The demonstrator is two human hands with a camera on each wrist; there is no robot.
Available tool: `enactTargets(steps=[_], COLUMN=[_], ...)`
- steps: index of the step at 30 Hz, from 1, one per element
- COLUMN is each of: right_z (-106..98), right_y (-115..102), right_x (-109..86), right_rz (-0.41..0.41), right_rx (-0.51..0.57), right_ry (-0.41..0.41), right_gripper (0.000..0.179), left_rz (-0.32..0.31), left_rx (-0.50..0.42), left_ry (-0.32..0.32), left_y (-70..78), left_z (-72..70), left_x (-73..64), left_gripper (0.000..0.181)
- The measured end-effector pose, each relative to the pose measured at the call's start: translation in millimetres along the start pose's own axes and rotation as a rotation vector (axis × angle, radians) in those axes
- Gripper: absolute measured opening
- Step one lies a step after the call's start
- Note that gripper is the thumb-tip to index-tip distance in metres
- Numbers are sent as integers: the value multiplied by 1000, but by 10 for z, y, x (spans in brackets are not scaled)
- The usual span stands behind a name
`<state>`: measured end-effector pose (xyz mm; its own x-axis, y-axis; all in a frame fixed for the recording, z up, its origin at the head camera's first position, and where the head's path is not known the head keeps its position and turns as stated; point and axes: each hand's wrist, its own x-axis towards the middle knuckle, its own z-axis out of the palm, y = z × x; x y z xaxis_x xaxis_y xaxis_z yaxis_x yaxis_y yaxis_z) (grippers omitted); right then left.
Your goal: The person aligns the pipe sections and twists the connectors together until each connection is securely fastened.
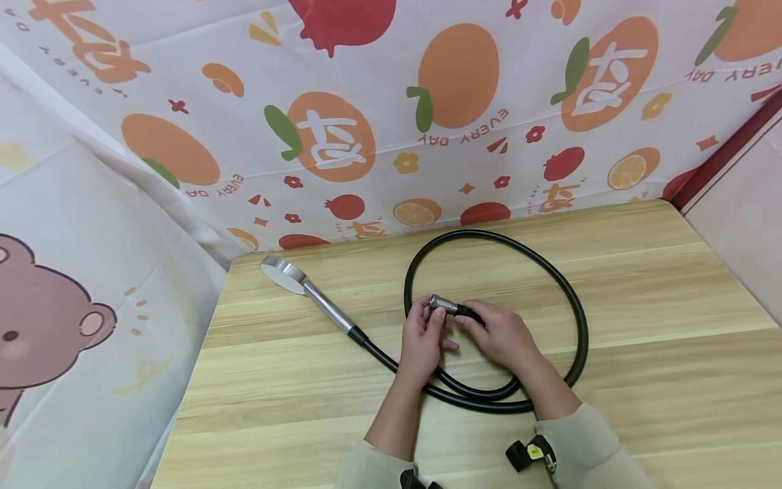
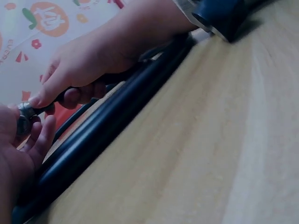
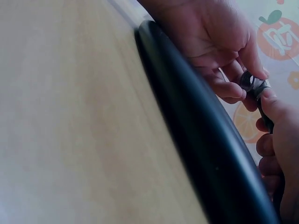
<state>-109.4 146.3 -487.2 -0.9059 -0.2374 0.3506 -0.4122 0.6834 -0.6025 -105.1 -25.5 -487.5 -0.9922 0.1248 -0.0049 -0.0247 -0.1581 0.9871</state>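
A black shower hose (image 1: 579, 319) lies in a loop on the wooden table, with a silver handheld shower head (image 1: 284, 273) joined to one end at the left. Its other end carries a silver metal hose connector (image 1: 442, 305), raised between the two hands. My left hand (image 1: 421, 343) pinches this connector between thumb and fingers, some fingers spread loosely below. Just behind the connector, my right hand (image 1: 504, 337) grips the black hose end, thumb close to the metal (image 3: 252, 84). The right wrist view shows both thumbs meeting near the connector.
The wooden table (image 1: 269, 407) ends at a fruit-printed cloth (image 1: 379, 61) along the back. Another cloth with a bear print (image 1: 49, 312) hangs at the left. The hose loop passes under both forearms. A small black device (image 1: 527, 454) sits at the right sleeve.
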Motion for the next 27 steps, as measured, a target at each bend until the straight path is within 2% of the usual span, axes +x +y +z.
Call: enactTargets(steps=[8, 12, 14, 16, 19, 23, 27], right_z=[-33, -49, -52, -58, -80, -136, -221], right_y=[46, 61, 78, 86, 99, 148, 239], right_x=[28, 51, 55, 55, 50, 47, 42], right_rz=[115, 186, 217, 241, 280, 360, 453], right_rx=[193, 335, 372, 364, 292, 199, 168], right_ry=[-105, -169, -196, -203, -168, -70, 21], right_gripper=[33, 34, 35, 38, 43, 41, 39], left_rz=[36, 62, 71, 72, 61, 44, 26], left_rx=[28, 61, 80, 87, 60, -4, -16], left_ry=[-44, -36, -21, 3, 18, 15, 28], left_y=[-7, -15, -15, -18, -21, -13, 14], left_z=[-17, -12, 0, 8, -2, -17, -2], left_x=[-17, -30, -37, -37, -29, -21, -39], left_gripper=[43, 45, 45, 43, 45, 51, 54])
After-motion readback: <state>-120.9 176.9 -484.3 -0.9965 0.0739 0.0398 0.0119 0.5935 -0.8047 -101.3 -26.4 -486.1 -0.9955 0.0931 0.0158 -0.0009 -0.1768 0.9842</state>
